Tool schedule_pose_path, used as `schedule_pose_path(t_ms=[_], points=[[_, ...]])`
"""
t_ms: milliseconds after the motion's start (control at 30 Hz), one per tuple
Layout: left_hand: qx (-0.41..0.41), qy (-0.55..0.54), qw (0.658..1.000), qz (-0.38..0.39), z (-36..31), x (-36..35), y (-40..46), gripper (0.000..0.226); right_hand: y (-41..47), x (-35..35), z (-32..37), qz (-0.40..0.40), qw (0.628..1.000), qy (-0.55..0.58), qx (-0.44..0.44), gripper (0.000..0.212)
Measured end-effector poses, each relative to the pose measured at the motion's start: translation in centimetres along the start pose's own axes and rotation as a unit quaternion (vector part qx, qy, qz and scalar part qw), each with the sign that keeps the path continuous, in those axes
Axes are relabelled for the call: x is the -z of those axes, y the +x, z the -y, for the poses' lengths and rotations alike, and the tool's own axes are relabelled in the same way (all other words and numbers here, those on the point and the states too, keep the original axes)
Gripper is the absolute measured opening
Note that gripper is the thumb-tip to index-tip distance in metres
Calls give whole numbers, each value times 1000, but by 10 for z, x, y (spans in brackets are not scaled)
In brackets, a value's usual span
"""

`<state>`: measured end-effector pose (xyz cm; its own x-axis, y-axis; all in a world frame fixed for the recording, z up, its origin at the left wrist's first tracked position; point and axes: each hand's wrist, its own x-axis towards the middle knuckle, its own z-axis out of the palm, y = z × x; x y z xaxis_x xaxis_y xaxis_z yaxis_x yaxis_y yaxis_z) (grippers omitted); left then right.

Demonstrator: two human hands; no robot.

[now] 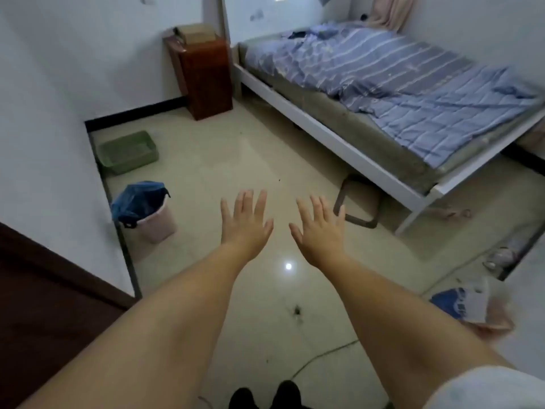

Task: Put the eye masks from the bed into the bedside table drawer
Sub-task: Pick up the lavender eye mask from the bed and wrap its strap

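My left hand (246, 224) and my right hand (321, 228) are stretched out side by side over the floor, palms down, fingers spread, holding nothing. The bed (339, 140) with a blue striped quilt (413, 84) stands at the right, well beyond both hands. A dark item (298, 34) lies on the quilt near the head of the bed; I cannot tell if it is an eye mask. The red-brown bedside table (206, 75) stands against the far wall left of the bed, its front shut, a cardboard box (196, 33) on top.
A pink bin with a blue bag (144, 211) and a green basket (128, 152) sit by the left wall. A stool (358, 202) pokes out from under the bed. A blue and white item (463, 302) lies at the right. A dark door (38, 314) is at lower left.
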<state>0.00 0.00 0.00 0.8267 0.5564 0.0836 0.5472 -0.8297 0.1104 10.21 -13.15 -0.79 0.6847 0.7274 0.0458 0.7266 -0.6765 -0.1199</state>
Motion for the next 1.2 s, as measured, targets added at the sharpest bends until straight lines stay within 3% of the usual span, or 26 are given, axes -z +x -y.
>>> schedule_pose_path(t_ms=[200,400,533,833,1200], points=[[66,2,989,134,13,-76,-68,65,-68,-78,-10,149,988,20,-38,60],[98,0,977,189,12,-114,-105,66,-81,-114,-15,225,974,5,-17,61],[111,-17,974,199,17,-121,-83,67,-45,-119,-18,243,970,-2,-14,61],[98,-24,980,173,91,-131,93,66,139,-139,-6,246,969,-26,-12,62],[30,-16,988,148,173,-107,368,64,393,-106,6,199,975,6,-96,61]])
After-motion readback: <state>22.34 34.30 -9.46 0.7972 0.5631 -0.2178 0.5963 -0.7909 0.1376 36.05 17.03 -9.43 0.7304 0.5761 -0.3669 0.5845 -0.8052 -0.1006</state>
